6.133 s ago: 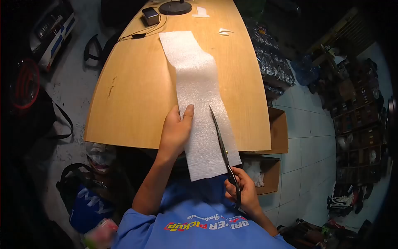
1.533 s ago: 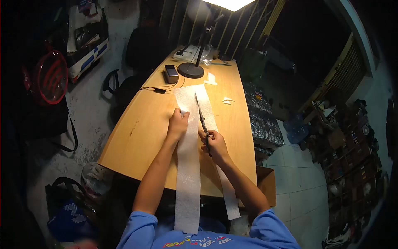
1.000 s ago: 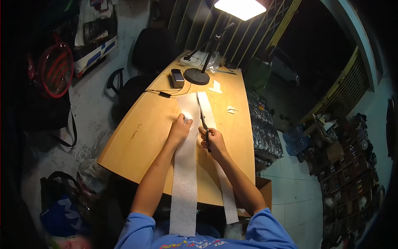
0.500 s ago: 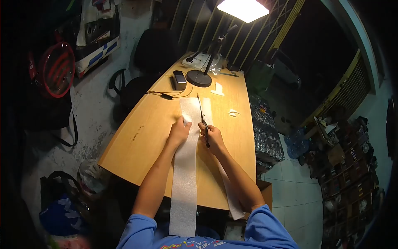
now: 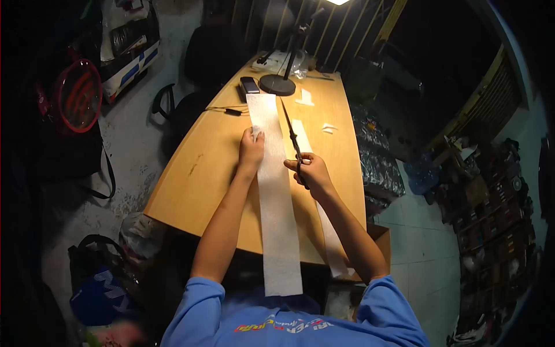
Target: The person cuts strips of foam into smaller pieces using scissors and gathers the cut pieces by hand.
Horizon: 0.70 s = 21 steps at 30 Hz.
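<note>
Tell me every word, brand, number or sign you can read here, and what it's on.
"DRIVER", probably: blue shirt, upside down; the coloured word beside it and small script are too blurred.
Large white lettering: blue bag, only partly showing; not surely readable.
Dark marks: wooden desk; too small to read.
Foam strip and scissors: no readable text.
</note>
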Tool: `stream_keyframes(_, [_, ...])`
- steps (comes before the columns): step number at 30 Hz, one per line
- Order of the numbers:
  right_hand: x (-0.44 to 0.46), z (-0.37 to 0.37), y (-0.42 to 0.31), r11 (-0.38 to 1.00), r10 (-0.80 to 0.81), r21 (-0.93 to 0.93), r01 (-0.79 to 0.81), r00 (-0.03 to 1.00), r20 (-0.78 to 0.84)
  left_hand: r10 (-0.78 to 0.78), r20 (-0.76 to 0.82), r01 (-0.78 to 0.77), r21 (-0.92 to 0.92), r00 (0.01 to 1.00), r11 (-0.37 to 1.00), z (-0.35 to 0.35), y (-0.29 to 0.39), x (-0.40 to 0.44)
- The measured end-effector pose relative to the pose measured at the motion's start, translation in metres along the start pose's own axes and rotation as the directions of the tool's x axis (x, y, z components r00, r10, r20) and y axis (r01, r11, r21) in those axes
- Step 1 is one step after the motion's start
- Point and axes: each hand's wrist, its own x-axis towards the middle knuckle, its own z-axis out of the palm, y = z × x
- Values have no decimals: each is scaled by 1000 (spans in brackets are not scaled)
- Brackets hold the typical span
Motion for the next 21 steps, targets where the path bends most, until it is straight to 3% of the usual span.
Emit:
stream_keyframes(2, [-5, 8, 6, 999, 1, 48, 0, 1000, -22, 85, -46, -82, 73, 995, 994, 4, 5, -9])
stream_keyframes(4, [0, 15, 8, 997, -29, 68, 36, 994, -102, -40, -9, 41, 166, 999, 985, -8, 4, -18])
stream_keyframes(5, [4, 10, 5, 996, -55, 67, 58, 997, -53, -103, 4, 100, 211, 995, 972, -11, 3, -21])
stream_keyframes(6, [10, 6, 1, 999, -39, 35, 41, 997, -64, -184, -61, 194, 250, 981, 949, -17, 14, -44])
stream_keyframes(7, [16, 2, -3, 1000, -21, 4, 22, 997, -76, -362, 141, 342, 151, 921, 928, -32, 44, -77])
stream_keyframes(8, [25, -2, -1, 1000, -11, -11, 10, 996, -84, -496, 347, 501, 82, 796, 861, -49, 78, -113])
stream_keyframes(10, [43, -7, 5, 1000, 0, -11, -1, 996, -95, -583, 396, 405, 448, 710, 797, -72, 116, -165])
stream_keyframes(11, [53, -9, 15, 999, -34, -23, 32, 994, -103, -571, 420, 387, 446, 705, 807, -83, 117, -188])
stream_keyframes(12, [53, -9, 16, 998, -38, -49, 33, 994, -101, -484, 450, 499, 93, 750, 861, -90, 101, -210])
stream_keyframes(15, [43, -17, 19, 979, -68, -197, 44, 991, -113, -527, 501, 635, -60, 687, 770, -107, 109, -238])
stream_keyframes(16, [27, -16, 10, 975, -72, -218, 42, 989, -131, -502, 460, 613, -123, 732, 781, -105, 102, -244])
stream_keyframes(18, [-3, -22, -6, 963, -79, -268, 35, 985, -155, -528, 429, 612, -76, 733, 787, -100, 105, -241])
stream_keyframes(19, [-20, -27, -11, 971, -62, -237, 18, 982, -180, -537, 415, 609, -52, 734, 792, -95, 107, -234])
stream_keyframes(21, [-74, -39, -24, 994, -24, -111, 16, 997, -71, -475, 387, 553, -117, 790, 825, -83, 104, -222])
